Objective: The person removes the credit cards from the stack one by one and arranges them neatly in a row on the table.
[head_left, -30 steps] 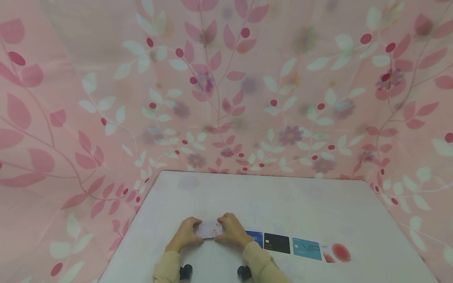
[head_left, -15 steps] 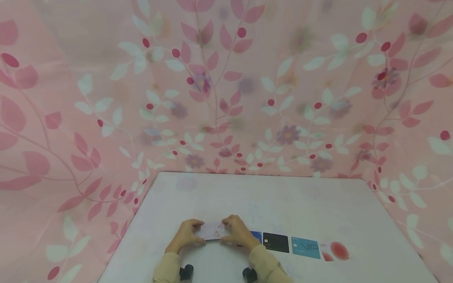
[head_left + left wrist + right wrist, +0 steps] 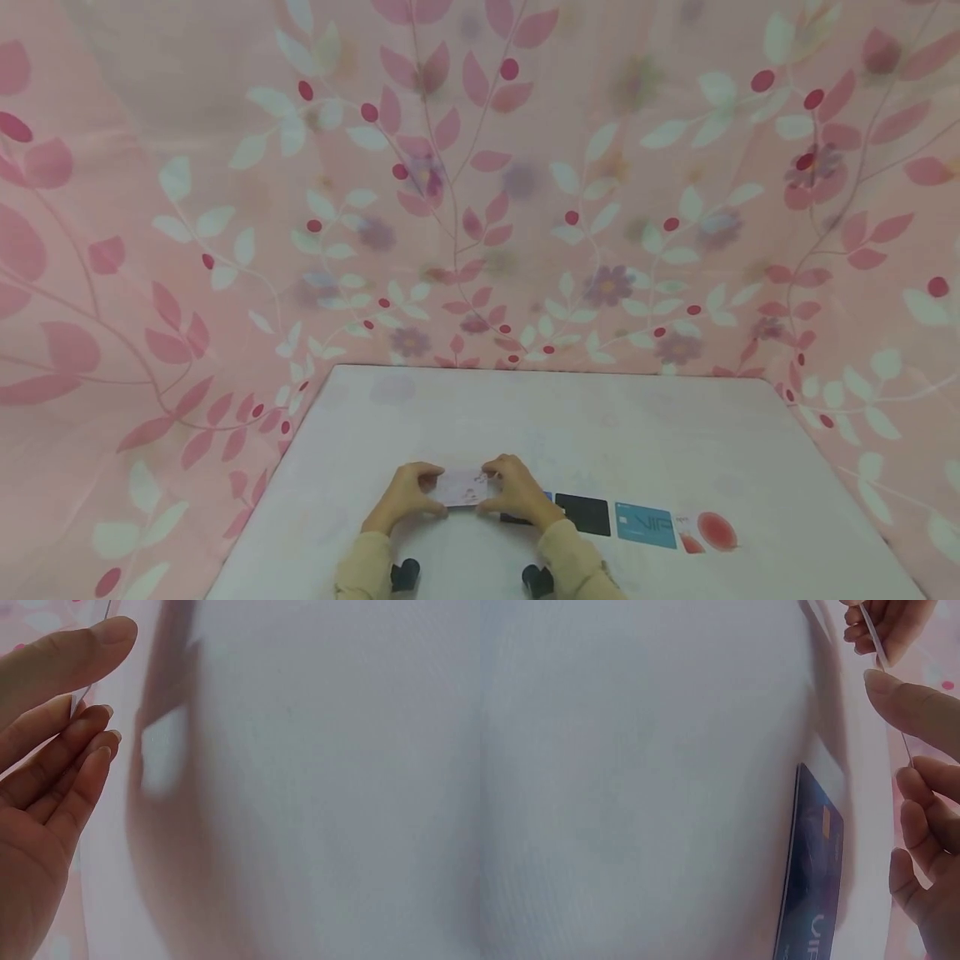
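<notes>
Between both hands is a pale pinkish card (image 3: pixel 461 488) with a small print near its right end. My left hand (image 3: pixel 408 493) pinches its left end between thumb and fingers. At the other end my right hand (image 3: pixel 517 492) pinches it the same way. The card is held above the white table, and in the left wrist view its thin edge shows between the thumb and fingers (image 3: pixel 88 731). Under and beside my right hand lies a dark blue VIP card (image 3: pixel 814 862), partly hidden by that hand in the head view.
To the right, in a row on the white table (image 3: pixel 600 417), lie a black card (image 3: pixel 585 515), a teal VIP card (image 3: pixel 645 525) and a white card with a red round print (image 3: pixel 717 531). Pink floral cloth (image 3: pixel 480 208) hangs behind and at the sides.
Both hands have shifted a little to the right with the pinkish card between them. My right hand and sleeve now cover more of the blue card. The other cards lie still.
</notes>
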Demonstrator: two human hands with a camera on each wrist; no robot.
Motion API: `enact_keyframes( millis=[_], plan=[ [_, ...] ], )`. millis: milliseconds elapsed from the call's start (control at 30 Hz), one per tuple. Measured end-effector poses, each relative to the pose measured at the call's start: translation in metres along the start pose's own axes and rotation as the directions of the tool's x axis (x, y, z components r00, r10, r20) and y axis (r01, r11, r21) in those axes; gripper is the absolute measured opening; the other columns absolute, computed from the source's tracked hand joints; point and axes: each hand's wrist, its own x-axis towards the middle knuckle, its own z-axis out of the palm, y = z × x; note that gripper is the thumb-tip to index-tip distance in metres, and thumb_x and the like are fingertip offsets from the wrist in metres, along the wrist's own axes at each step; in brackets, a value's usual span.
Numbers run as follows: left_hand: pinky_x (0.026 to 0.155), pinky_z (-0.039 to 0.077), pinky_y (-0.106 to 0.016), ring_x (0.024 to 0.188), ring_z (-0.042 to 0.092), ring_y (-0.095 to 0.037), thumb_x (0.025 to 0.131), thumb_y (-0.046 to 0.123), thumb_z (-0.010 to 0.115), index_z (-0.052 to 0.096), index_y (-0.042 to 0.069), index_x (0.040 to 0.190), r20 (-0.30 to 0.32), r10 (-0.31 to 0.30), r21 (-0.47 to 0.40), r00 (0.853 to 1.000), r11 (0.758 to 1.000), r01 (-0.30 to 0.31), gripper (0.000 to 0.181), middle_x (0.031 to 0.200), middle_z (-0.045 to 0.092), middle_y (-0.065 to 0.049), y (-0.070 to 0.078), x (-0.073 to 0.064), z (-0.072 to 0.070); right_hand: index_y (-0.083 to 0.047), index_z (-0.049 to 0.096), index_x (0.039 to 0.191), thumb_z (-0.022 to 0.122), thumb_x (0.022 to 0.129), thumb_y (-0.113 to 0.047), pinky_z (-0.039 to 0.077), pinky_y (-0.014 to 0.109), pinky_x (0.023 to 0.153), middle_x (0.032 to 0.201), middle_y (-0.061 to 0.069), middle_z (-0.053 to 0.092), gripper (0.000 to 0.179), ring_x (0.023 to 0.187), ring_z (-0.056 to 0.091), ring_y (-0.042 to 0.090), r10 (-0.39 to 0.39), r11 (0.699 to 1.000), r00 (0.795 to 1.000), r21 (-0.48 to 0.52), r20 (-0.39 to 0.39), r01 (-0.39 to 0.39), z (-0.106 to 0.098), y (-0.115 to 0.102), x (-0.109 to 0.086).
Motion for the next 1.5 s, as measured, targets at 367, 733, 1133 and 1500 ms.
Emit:
enact_keyframes(
  millis=[367, 733, 1133, 1500],
  plan=[
    [0.074, 0.051, -0.027, 0.083, 0.058, -0.019, 0.056, 0.009, 0.087, 0.065, -0.005, 0.106, 0.033, 0.001, -0.031, 0.999, 1.000, 0.000, 0.056, 0.093, 0.064, -0.007, 0.005, 0.003, 0.008, -0.001, 0.066, 0.107, 0.086, 0.063, -0.028, 0.044, 0.036, 0.077, 0.094, 0.002, 0.060, 0.056, 0.088, 0.051, 0.019, 0.049, 0.998, 0.998, -0.047, 0.026, -0.047, -0.005, 0.006, -0.007],
    [0.066, 0.047, -0.026, 0.075, 0.053, -0.021, 0.057, 0.007, 0.087, 0.065, -0.006, 0.104, 0.020, 0.054, -0.007, 0.998, 0.999, -0.054, 0.054, 0.084, 0.060, -0.008, 0.009, 0.006, 0.017, -0.003, 0.067, 0.104, 0.087, 0.060, -0.032, 0.041, 0.045, 0.079, 0.097, 0.006, 0.061, 0.057, 0.091, 0.050, 0.023, 0.079, 0.992, 0.997, -0.095, 0.013, -0.078, -0.006, 0.011, -0.013],
    [0.067, 0.044, -0.024, 0.077, 0.049, -0.015, 0.056, 0.009, 0.087, 0.067, -0.002, 0.105, 0.025, 0.017, -0.020, 1.000, 1.000, -0.016, 0.055, 0.085, 0.059, -0.004, 0.011, 0.008, 0.023, -0.005, 0.066, 0.103, 0.086, 0.061, -0.035, 0.037, 0.045, 0.081, 0.104, 0.008, 0.055, 0.056, 0.099, 0.045, 0.028, 0.140, 0.980, 0.990, -0.142, 0.009, -0.137, -0.004, 0.016, -0.018],
    [0.074, 0.046, -0.029, 0.083, 0.051, -0.017, 0.055, 0.014, 0.085, 0.067, 0.003, 0.106, 0.042, -0.031, -0.013, 0.999, 0.999, 0.032, 0.056, 0.089, 0.059, -0.003, 0.012, 0.007, 0.030, -0.006, 0.063, 0.108, 0.084, 0.065, -0.034, 0.035, 0.045, 0.086, 0.106, 0.005, 0.052, 0.056, 0.100, 0.042, 0.026, 0.179, 0.978, 0.982, -0.119, 0.055, -0.171, -0.005, 0.021, -0.025]
  ],
)
